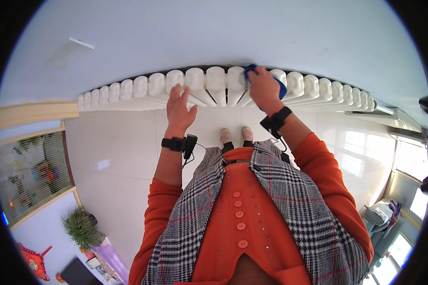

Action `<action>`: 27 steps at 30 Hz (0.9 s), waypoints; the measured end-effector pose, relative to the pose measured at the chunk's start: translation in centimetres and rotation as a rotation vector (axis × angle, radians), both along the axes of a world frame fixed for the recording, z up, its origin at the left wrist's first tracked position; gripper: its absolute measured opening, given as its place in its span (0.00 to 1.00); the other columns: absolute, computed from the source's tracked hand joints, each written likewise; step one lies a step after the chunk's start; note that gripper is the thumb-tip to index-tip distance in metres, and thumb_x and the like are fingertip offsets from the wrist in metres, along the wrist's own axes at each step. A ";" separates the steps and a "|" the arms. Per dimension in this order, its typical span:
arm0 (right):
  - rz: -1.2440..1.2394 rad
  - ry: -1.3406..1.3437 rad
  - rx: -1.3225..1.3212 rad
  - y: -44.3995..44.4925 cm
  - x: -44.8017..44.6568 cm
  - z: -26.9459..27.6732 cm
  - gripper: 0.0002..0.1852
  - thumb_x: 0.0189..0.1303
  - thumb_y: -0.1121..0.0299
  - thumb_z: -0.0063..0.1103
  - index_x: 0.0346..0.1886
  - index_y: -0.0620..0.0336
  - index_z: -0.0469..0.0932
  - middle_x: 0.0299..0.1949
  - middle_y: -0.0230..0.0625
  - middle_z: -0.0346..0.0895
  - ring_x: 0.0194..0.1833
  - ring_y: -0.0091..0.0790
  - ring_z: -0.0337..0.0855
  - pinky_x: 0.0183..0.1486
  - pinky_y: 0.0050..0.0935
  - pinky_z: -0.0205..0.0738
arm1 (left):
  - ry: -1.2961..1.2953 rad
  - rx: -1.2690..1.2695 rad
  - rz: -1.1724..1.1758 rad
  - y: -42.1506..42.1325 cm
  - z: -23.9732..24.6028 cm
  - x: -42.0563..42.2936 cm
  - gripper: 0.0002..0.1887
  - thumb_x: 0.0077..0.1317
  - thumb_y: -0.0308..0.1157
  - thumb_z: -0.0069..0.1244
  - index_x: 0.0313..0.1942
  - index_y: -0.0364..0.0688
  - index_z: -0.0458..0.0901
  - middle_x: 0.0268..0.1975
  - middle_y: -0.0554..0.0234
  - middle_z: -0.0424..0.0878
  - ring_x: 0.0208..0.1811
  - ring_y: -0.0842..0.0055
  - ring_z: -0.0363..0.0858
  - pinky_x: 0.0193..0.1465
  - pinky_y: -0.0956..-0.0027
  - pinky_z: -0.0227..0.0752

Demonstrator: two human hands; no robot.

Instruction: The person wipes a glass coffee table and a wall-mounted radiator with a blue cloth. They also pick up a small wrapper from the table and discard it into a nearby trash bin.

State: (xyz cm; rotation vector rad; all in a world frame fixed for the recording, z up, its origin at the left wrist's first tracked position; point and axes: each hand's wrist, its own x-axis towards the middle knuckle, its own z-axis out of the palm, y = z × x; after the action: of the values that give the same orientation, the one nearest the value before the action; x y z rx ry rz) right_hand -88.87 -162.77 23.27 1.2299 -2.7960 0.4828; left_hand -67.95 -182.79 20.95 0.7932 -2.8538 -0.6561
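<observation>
A white sectioned radiator (216, 80) runs along the wall before me, its rounded column tops in a row. My right hand (265, 87) grips a dark blue cloth (282, 89) and presses it on the column tops right of the middle. Part of the cloth is hidden under the fingers. My left hand (180, 108) holds nothing; its fingers are spread, and the fingertips are at the front of a column top left of the middle. Whether they touch it I cannot tell. Each wrist wears a black strap with a small device.
Behind the radiator rises a pale wall (214, 32) with a white plate (73, 48) at left. Pale floor tiles (117, 149) lie below. A potted plant (79, 228) stands lower left, a grey sofa (387, 238) lower right. Pipes (384, 108) join the radiator's right end.
</observation>
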 end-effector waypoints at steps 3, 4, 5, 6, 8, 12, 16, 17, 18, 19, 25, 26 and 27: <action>0.099 0.047 -0.019 -0.4 2.1 -0.3 0.09 0.50 0.74 0.56 0.37 0.54 0.76 0.42 0.36 0.72 0.41 0.41 0.77 0.34 0.35 0.77 | 0.026 0.006 -0.001 0.1 -0.2 -0.1 0.35 0.56 0.35 0.60 0.65 0.42 0.68 0.72 0.49 0.56 0.75 0.56 0.49 0.72 0.56 0.50; 0.106 0.006 -0.026 -0.2 2.5 -0.3 0.10 0.49 0.74 0.56 0.37 0.55 0.76 0.42 0.35 0.72 0.41 0.41 0.77 0.34 0.35 0.77 | 0.024 0.011 0.005 0.1 -0.2 -0.1 0.35 0.56 0.35 0.59 0.65 0.42 0.68 0.72 0.49 0.57 0.75 0.56 0.49 0.72 0.56 0.50; 0.126 -0.018 -0.058 0.1 2.8 -0.3 0.11 0.49 0.75 0.56 0.38 0.55 0.76 0.42 0.35 0.71 0.41 0.40 0.77 0.34 0.35 0.77 | 0.025 0.015 0.007 0.1 -0.1 -0.1 0.35 0.56 0.35 0.59 0.65 0.42 0.68 0.71 0.48 0.57 0.75 0.56 0.49 0.72 0.56 0.50; 0.129 -0.053 -0.102 0.5 2.9 -0.3 0.13 0.49 0.77 0.56 0.41 0.55 0.77 0.43 0.34 0.72 0.41 0.40 0.77 0.35 0.35 0.77 | 0.003 0.002 0.009 0.1 -0.1 -0.1 0.35 0.56 0.35 0.59 0.65 0.41 0.68 0.71 0.48 0.57 0.75 0.56 0.50 0.72 0.56 0.50; 0.130 -0.051 -0.125 1.5 2.7 -0.3 0.14 0.50 0.77 0.56 0.42 0.55 0.77 0.43 0.34 0.72 0.41 0.41 0.77 0.36 0.36 0.77 | -0.022 -0.016 0.013 0.1 0.1 -0.2 0.35 0.56 0.34 0.59 0.65 0.41 0.67 0.71 0.48 0.57 0.74 0.56 0.50 0.72 0.57 0.51; 0.148 -0.006 -0.133 4.7 1.7 -0.5 0.16 0.48 0.77 0.57 0.43 0.53 0.78 0.44 0.32 0.72 0.42 0.41 0.77 0.38 0.37 0.77 | -0.046 -0.021 0.009 0.2 0.4 -0.4 0.35 0.57 0.34 0.58 0.65 0.42 0.67 0.72 0.48 0.56 0.75 0.57 0.50 0.73 0.57 0.50; 0.087 0.009 -0.056 7.9 0.8 0.2 0.15 0.48 0.77 0.57 0.42 0.52 0.77 0.43 0.31 0.72 0.41 0.41 0.77 0.37 0.39 0.77 | -0.037 -0.009 0.025 0.5 0.5 -0.2 0.35 0.56 0.33 0.58 0.65 0.40 0.67 0.72 0.46 0.56 0.74 0.55 0.50 0.73 0.57 0.50; 0.076 0.004 0.000 8.4 0.5 0.5 0.15 0.49 0.77 0.57 0.42 0.52 0.77 0.43 0.31 0.72 0.41 0.42 0.77 0.37 0.39 0.77 | -0.015 -0.013 0.025 0.5 0.4 -0.2 0.35 0.56 0.32 0.58 0.65 0.40 0.67 0.71 0.45 0.57 0.74 0.55 0.51 0.73 0.57 0.51; 0.050 -0.028 -0.062 8.5 0.3 0.8 0.15 0.49 0.77 0.57 0.42 0.52 0.77 0.43 0.32 0.72 0.41 0.42 0.78 0.37 0.40 0.77 | -0.031 -0.009 0.033 0.6 0.4 -0.2 0.35 0.56 0.32 0.58 0.65 0.39 0.67 0.71 0.45 0.57 0.74 0.54 0.51 0.73 0.57 0.51; 0.014 -0.060 -0.105 8.3 -0.1 1.1 0.14 0.50 0.76 0.57 0.42 0.53 0.77 0.43 0.32 0.73 0.42 0.42 0.78 0.37 0.40 0.77 | -0.028 -0.009 0.042 0.7 0.3 -0.2 0.35 0.56 0.32 0.59 0.65 0.39 0.67 0.71 0.44 0.57 0.74 0.54 0.50 0.73 0.57 0.51; 0.065 -0.155 -0.246 0.4 -1.4 1.2 0.10 0.53 0.73 0.54 0.40 0.55 0.76 0.43 0.36 0.74 0.44 0.44 0.78 0.39 0.42 0.76 | -0.033 -0.009 0.086 0.8 0.0 -0.7 0.36 0.55 0.36 0.59 0.66 0.42 0.67 0.73 0.49 0.54 0.76 0.58 0.47 0.74 0.56 0.47; 0.087 -0.125 -0.182 -0.8 -0.7 0.8 0.10 0.53 0.73 0.55 0.40 0.55 0.76 0.42 0.35 0.74 0.43 0.43 0.78 0.37 0.41 0.76 | -0.032 -0.008 0.085 0.9 0.0 -0.8 0.36 0.55 0.36 0.59 0.65 0.42 0.67 0.73 0.49 0.54 0.76 0.58 0.47 0.74 0.56 0.47; 0.115 -0.096 -0.120 -1.6 -0.1 0.4 0.10 0.52 0.74 0.55 0.39 0.54 0.76 0.42 0.35 0.74 0.42 0.42 0.78 0.36 0.41 0.76 | -0.052 0.002 0.098 0.9 0.0 -0.8 0.36 0.55 0.36 0.59 0.65 0.41 0.67 0.73 0.49 0.54 0.76 0.58 0.47 0.74 0.56 0.47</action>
State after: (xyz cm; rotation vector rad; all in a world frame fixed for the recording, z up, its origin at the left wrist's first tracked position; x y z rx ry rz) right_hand -88.96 -164.40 23.66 1.3814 -2.7359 0.7242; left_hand -68.70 -181.87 21.00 0.9566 -2.8387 -0.6349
